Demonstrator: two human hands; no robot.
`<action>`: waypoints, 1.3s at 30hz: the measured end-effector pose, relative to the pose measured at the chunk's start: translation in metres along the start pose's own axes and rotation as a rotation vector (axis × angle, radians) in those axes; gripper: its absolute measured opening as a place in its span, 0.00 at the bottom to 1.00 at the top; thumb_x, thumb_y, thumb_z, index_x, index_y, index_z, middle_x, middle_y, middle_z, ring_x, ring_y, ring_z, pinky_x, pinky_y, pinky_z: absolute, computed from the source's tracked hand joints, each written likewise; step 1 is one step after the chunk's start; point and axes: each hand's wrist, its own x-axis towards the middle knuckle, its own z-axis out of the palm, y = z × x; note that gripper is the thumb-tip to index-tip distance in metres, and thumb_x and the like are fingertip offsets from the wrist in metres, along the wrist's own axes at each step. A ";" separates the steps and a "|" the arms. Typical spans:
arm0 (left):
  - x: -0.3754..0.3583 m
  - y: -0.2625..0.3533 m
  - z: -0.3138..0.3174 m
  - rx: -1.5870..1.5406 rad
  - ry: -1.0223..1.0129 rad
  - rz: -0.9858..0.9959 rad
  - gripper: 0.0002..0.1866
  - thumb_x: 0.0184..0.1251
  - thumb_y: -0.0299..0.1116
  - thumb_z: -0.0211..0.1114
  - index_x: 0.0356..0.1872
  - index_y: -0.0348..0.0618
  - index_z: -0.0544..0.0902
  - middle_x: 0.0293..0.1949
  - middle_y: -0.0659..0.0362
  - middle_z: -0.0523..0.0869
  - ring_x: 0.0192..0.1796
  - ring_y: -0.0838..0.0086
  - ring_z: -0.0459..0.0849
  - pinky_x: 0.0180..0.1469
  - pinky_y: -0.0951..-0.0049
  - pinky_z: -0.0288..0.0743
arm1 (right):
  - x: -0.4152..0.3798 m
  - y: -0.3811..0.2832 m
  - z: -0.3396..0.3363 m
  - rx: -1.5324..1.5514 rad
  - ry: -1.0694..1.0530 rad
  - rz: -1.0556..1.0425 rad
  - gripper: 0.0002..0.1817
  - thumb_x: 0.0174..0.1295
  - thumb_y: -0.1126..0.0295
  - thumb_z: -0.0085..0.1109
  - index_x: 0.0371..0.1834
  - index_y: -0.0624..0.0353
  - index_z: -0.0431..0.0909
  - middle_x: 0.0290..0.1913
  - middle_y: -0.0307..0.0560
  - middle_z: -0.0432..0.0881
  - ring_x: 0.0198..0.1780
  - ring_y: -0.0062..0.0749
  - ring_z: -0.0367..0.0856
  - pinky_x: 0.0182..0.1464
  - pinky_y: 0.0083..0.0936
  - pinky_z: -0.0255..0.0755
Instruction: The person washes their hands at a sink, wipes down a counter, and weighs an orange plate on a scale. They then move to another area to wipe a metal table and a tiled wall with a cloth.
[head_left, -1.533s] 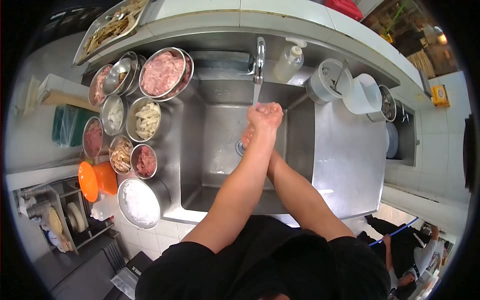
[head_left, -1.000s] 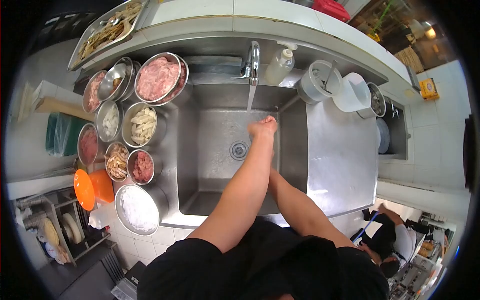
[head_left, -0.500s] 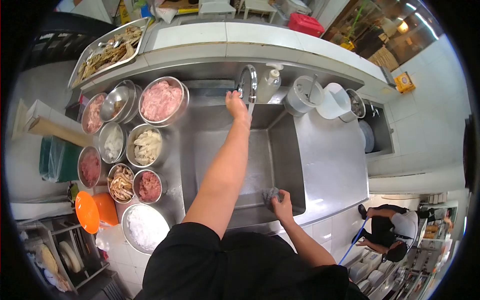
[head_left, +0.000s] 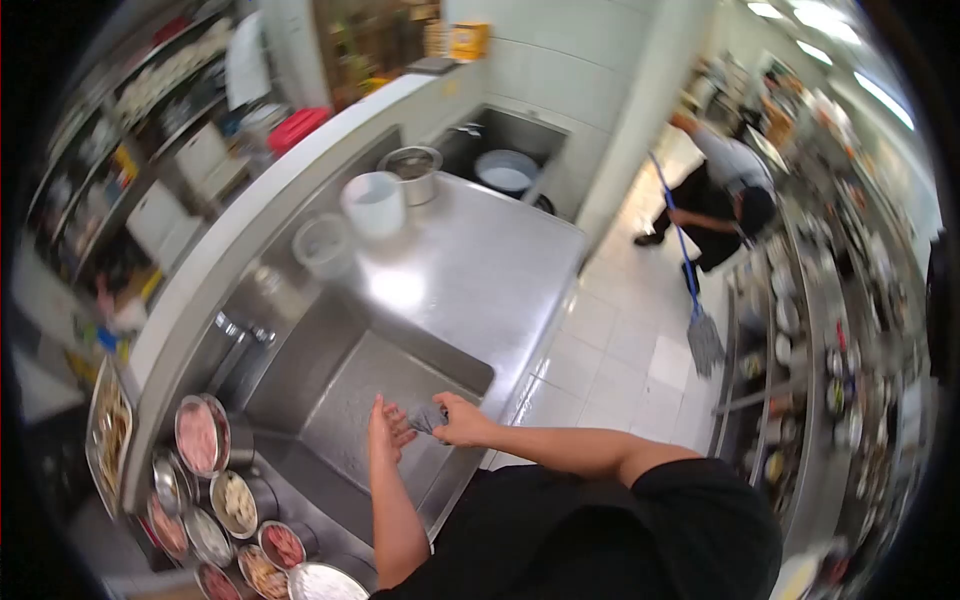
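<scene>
The cloth (head_left: pixel 427 419) is bunched over the sink (head_left: pixel 375 368), near the edge closest to us, with our right hand (head_left: pixel 461 421) clamped around it. Our left hand (head_left: pixel 388 430) sits just beside, its fingers apart (we can't tell whether they touch the cloth). We probably do best keeping a firm pinch and both hands over the sink, so any drips stay clear of the bowls (head_left: pixel 264 500).
</scene>
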 end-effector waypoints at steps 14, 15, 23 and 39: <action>-0.149 -0.096 0.135 0.820 -0.674 0.543 0.27 0.55 0.25 0.70 0.59 0.34 0.77 0.46 0.53 0.84 0.43 0.73 0.84 0.43 0.73 0.80 | -0.157 0.106 -0.075 -0.132 0.206 -0.085 0.14 0.46 0.73 0.61 0.38 0.62 0.77 0.42 0.59 0.81 0.49 0.57 0.78 0.50 0.44 0.73; -0.156 -0.107 0.142 0.839 -0.695 0.542 0.27 0.55 0.25 0.70 0.59 0.34 0.77 0.46 0.53 0.84 0.43 0.73 0.84 0.43 0.73 0.80 | -0.172 0.116 -0.078 -0.121 0.229 -0.074 0.14 0.46 0.73 0.61 0.38 0.62 0.77 0.42 0.59 0.81 0.49 0.57 0.78 0.50 0.44 0.73; -0.201 -0.149 0.182 1.455 -0.894 0.615 0.25 0.53 0.44 0.77 0.45 0.34 0.86 0.37 0.50 0.89 0.43 0.68 0.87 0.45 0.69 0.78 | -0.294 0.145 -0.094 -0.017 0.443 0.201 0.16 0.47 0.71 0.62 0.41 0.60 0.78 0.39 0.56 0.85 0.43 0.54 0.83 0.46 0.44 0.76; -0.193 -0.270 0.131 1.025 -1.153 -0.091 0.08 0.59 0.33 0.64 0.30 0.39 0.82 0.30 0.62 0.82 0.34 0.77 0.78 0.33 0.75 0.69 | -0.435 0.172 0.012 0.275 1.015 0.403 0.36 0.55 0.54 0.70 0.64 0.59 0.69 0.53 0.57 0.80 0.47 0.43 0.82 0.50 0.36 0.77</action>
